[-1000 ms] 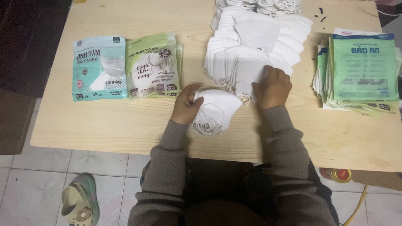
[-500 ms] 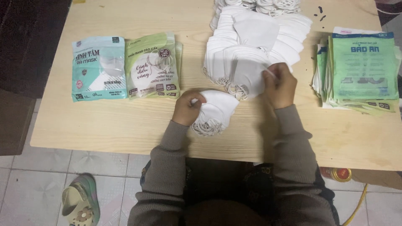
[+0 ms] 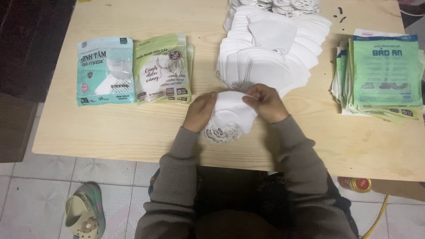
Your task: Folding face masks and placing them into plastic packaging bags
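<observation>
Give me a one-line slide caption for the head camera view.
Both hands, left hand and right hand, hold a small stack of white masks over a wooden table.

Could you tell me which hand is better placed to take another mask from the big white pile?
Probably the right hand: it touches the pile of masks, while the left hand grips the held bundle.

White face masks (image 3: 270, 57), teal mask packet (image 3: 105, 71), light green mask packet (image 3: 163, 68), green pouch stack (image 3: 383, 73), pale wood-grain surface (image 3: 133, 128), grey-brown sleeves (image 3: 177, 177)

Two filled packets (image 3: 105, 71), one sandal (image 3: 85, 215), one table (image 3: 133, 128).
</observation>
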